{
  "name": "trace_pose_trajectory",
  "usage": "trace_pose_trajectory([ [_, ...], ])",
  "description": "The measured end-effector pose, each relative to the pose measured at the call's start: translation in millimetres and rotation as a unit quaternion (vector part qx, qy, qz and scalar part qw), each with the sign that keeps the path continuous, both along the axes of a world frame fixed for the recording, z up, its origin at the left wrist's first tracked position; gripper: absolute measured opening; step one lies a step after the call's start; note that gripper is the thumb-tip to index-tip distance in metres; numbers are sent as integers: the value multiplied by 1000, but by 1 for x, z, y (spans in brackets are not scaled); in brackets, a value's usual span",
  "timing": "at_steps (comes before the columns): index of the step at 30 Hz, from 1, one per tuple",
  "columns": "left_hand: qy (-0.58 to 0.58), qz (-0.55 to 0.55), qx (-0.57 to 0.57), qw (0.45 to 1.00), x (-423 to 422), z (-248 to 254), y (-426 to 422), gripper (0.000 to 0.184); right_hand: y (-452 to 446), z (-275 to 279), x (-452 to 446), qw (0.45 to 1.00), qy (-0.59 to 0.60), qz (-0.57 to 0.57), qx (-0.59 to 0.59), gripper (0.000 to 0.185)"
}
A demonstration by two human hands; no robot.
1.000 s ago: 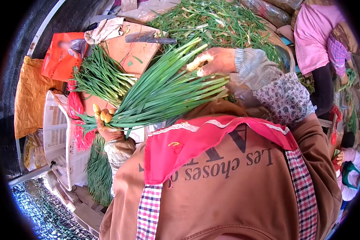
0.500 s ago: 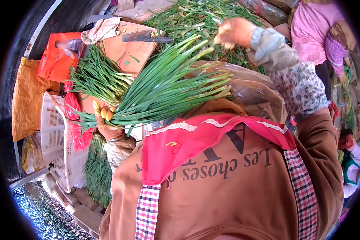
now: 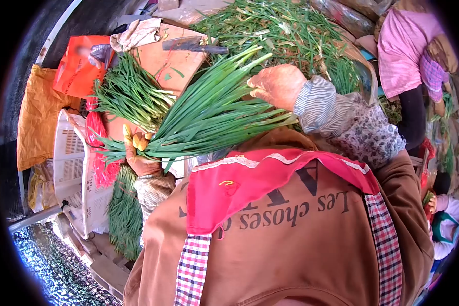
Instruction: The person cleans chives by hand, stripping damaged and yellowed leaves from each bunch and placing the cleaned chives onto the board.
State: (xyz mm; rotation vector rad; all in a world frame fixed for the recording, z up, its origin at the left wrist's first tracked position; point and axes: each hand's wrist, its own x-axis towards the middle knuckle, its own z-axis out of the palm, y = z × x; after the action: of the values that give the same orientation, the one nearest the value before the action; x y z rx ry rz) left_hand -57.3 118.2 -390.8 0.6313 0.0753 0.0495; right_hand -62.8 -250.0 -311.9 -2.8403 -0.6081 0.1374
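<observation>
A bunch of long green stalks (image 3: 214,115) lay fanned across the centre, in front of the person's chest, gripped at its leaf-tip end.
The left hand (image 3: 142,155), at the bunch's eight o'clock, was clamped around those tips; the right hand (image 3: 279,87), at two o'clock, was beside the pale stalk ends, its fingertips partly hidden, so whether they pinched anything could not be told; a smaller bunch (image 3: 132,94) lay between nine and ten, a knife (image 3: 183,44) on a board (image 3: 155,53) near half past eleven, loose greens (image 3: 275,30) at one, and a white crate (image 3: 70,148) at eight, beyond the left hand.
</observation>
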Motion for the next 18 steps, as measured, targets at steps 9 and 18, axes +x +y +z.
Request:
trace_pose_trajectory([
  [9,-20,3,20,1000,-2,-3,2,31,-49,15,28,881,178,-213,383,19],
  [18,-3,4,-8,1000,-2,4,-1,33,-96,22,70,939,-72,-335,-19,45],
])
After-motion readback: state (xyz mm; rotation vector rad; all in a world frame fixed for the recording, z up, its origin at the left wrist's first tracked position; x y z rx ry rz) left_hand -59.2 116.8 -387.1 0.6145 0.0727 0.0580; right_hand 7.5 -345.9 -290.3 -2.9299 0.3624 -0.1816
